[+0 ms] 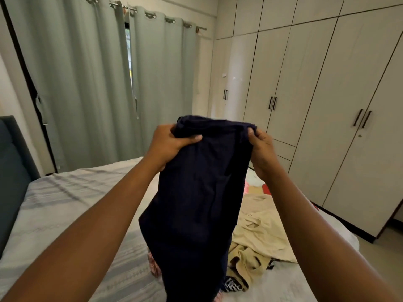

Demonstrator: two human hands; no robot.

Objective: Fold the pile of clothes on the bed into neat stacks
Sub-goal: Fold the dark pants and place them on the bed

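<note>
**Left hand point(168, 142) and right hand point(261, 149) gripping a navy garment point(196, 192)**

Its top edge is pinched in both; the cloth is hung between them over the bed point(65, 203). A beige garment point(259, 227) is seen below the right hand. A crooked fold is risked should one corner slip.

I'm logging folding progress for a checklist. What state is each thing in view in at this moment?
navy garment, unfolded, held up by its top edge, hanging down.
left-hand grip, curled round the garment's top left corner.
right-hand grip, pinching its top right corner.
beige garment, crumpled and unfolded on the bed.
curtains, drawn, with a narrow gap in the middle.
wardrobe doors, shut.
</note>
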